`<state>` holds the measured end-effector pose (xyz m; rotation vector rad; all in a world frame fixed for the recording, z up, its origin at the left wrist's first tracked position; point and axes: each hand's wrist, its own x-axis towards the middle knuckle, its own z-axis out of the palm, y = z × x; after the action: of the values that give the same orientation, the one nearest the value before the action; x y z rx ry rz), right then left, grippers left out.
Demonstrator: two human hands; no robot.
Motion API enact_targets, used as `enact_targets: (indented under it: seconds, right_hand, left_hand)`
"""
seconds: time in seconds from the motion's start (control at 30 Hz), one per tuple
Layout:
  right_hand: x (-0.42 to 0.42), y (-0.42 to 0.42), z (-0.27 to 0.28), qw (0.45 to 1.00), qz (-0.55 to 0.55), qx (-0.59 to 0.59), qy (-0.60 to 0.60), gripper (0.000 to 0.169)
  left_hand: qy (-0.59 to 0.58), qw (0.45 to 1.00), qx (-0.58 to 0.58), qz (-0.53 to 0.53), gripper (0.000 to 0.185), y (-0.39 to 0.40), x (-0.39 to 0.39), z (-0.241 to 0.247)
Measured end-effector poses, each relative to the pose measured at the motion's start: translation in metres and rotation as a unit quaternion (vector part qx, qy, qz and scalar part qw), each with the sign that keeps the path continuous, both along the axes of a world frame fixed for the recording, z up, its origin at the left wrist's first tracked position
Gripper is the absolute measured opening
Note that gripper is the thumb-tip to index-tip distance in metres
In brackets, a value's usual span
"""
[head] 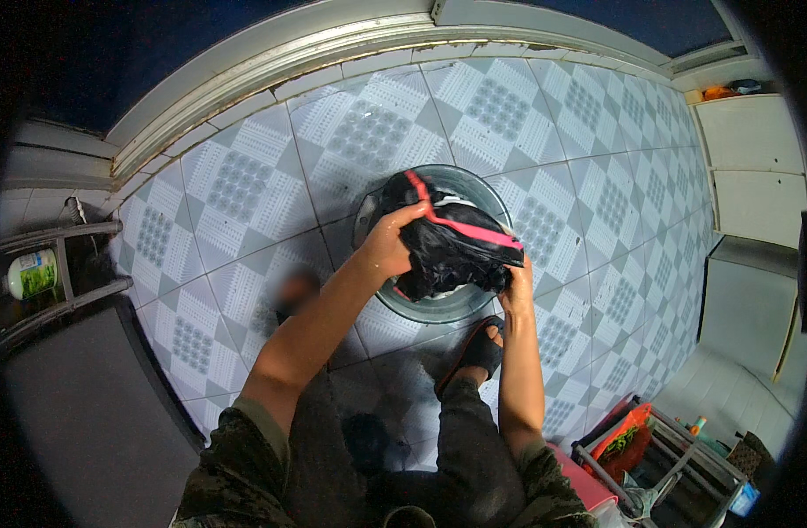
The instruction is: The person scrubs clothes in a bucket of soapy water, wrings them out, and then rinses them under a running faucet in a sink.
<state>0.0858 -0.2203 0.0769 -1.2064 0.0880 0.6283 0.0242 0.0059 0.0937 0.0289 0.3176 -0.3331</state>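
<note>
A wet-looking black garment with a bright pink-red stripe [443,257] is stretched between both hands over a round metal basin [436,311] on the tiled floor. My left hand [395,241] grips its left edge near the stripe. At the garment's lower right corner, my right hand [519,284] is closed on the cloth, with some fingers hidden behind it. Something white [453,200] shows in the basin behind the garment, its kind unclear.
A sandaled foot [482,346] stands just below the basin. At left are a rack holding a white-and-green bottle [32,274] and a dark grey flat surface [100,409]. A metal rack [680,462] with a red plastic bag [621,445] stands lower right, white cabinets [749,138] upper right.
</note>
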Motion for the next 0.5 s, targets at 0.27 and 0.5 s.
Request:
enact_targets:
  seconds: [0.27, 0.5]
  right_hand:
    - [-0.065, 0.116, 0.037, 0.803, 0.235, -0.164, -0.523, 0.037]
    - [0.010, 0.104, -0.014, 0.774, 0.071, -0.464, -0.424, 0.034]
  left_hand:
    - [0.103, 0.994, -0.031, 0.026, 0.029, -0.038, -0.027, -0.110]
    - [0.204, 0.963, 0.173, -0.035, 0.030, -0.030, -0.007, -0.053]
